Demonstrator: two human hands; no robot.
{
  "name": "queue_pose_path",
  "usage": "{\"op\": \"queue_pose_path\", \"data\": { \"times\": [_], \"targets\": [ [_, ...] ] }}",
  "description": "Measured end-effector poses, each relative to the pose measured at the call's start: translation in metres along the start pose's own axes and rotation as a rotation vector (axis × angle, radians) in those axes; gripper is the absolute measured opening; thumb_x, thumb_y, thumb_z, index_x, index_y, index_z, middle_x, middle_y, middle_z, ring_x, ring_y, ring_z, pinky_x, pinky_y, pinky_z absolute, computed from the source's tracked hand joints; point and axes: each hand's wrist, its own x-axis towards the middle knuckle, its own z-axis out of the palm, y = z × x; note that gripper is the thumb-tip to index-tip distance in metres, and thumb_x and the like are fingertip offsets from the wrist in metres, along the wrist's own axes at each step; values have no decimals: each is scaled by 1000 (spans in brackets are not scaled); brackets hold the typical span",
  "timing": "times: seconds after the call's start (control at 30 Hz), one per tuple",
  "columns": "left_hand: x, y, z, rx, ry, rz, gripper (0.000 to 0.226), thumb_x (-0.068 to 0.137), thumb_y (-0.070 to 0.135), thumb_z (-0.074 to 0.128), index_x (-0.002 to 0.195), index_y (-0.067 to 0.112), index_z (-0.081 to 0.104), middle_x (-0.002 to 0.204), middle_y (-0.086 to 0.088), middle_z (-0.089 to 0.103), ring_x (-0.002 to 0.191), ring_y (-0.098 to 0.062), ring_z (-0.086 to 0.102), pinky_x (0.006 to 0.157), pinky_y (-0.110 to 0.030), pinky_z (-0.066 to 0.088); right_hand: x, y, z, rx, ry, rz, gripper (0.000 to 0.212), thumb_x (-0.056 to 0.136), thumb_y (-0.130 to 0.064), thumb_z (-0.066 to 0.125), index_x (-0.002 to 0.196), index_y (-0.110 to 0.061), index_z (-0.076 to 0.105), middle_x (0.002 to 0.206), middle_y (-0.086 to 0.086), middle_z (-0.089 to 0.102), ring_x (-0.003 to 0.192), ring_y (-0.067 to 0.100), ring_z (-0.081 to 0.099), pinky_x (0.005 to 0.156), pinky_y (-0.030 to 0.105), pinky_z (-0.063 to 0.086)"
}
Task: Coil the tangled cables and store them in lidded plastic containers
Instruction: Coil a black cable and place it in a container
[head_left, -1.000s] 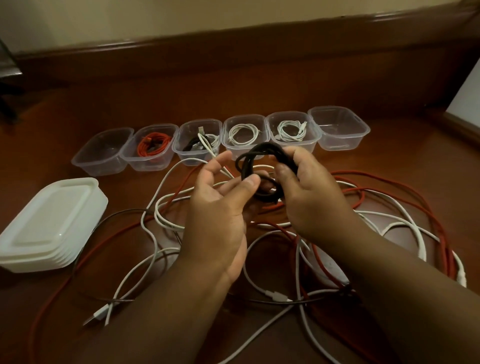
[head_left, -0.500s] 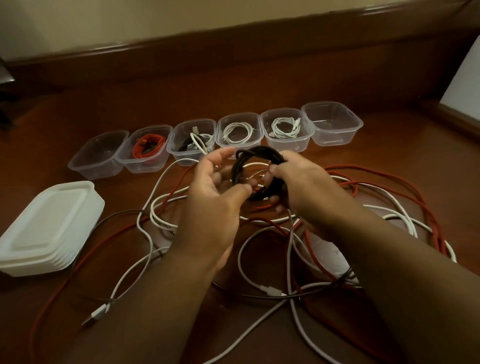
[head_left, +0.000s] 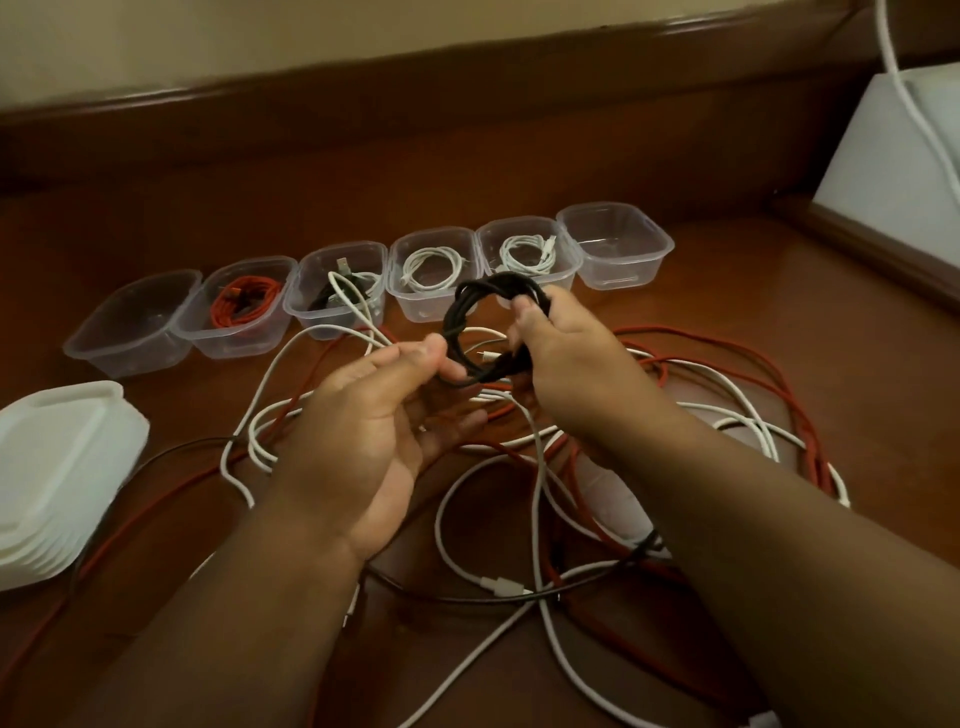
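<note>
Nearest, at six o'clock, loose white cables (head_left: 545, 519), red cables (head_left: 800, 415) and a thin black cable (head_left: 467, 597) are lying tangled on the brown surface (head_left: 779, 312). Above the tangle, at centre, both hands are holding a black coil (head_left: 470, 317): the left hand (head_left: 374, 421) is pinching its lower loop between thumb and fingers, while the right hand (head_left: 561, 358) is gripping its right side with curled fingers. At nine o'clock a stack of white lids (head_left: 57, 467) is resting. Farther off, towards twelve o'clock, six clear containers (head_left: 618, 249) are standing in a row; the four in the middle are holding coiled cables, and the two end ones are showing nothing inside.
</note>
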Motion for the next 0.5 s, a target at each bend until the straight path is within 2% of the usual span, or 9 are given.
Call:
{"op": "queue_pose_path", "data": {
  "times": [0.07,0.17,0.23,0.3,0.4,0.43,0.5],
  "targets": [
    [-2,4,-1,-7,-41,-36,22,81,33,57,67,16,57,58,1,50,60,-14,58,66,-31,54,2,0,0,37,0,55,23,106,-38,35,94,-28,51,87,3,56,76,19,53,75,50,51],
    [1,0,-2,138,-6,29,28,92,31,52,69,15,53,52,3,37,51,-12,41,62,-30,42,6,0,-1,263,26,200,26,107,-33,36,92,-18,51,84,5,53,69,19,50,64,37,46],
    [4,-5,-4,327,22,139,35,100,25,48,68,18,58,52,2,42,54,-14,43,63,-32,41,5,-3,-3,609,-22,283,23,107,-25,37,93,-12,48,79,6,49,59,15,44,51,26,40],
    [7,-7,-10,601,48,285,35,102,27,48,70,21,61,57,2,51,58,-17,48,64,-33,43,2,-5,-5,872,-104,333,21,107,-22,37,92,-10,46,75,6,48,55,13,40,45,21,36],
    [10,-4,-19,960,99,533,24,100,29,51,80,25,64,68,7,54,63,-4,51,59,-13,38,0,-5,-5,1027,-187,372,26,106,-23,37,84,-10,46,70,4,48,53,11,41,43,19,37],
    [11,-4,-21,1019,115,588,22,99,28,52,82,25,64,69,9,53,66,-1,51,59,-10,36,-1,-5,-5,1045,-207,366,27,106,-23,37,84,-10,46,70,4,49,53,11,42,44,19,38],
    [13,-4,-22,1001,147,587,19,98,26,55,83,26,66,68,12,58,65,-1,55,59,-12,40,-3,-6,-2,1064,-242,326,27,106,-23,36,86,-9,47,72,5,52,56,13,45,47,21,43]
  ]
}}
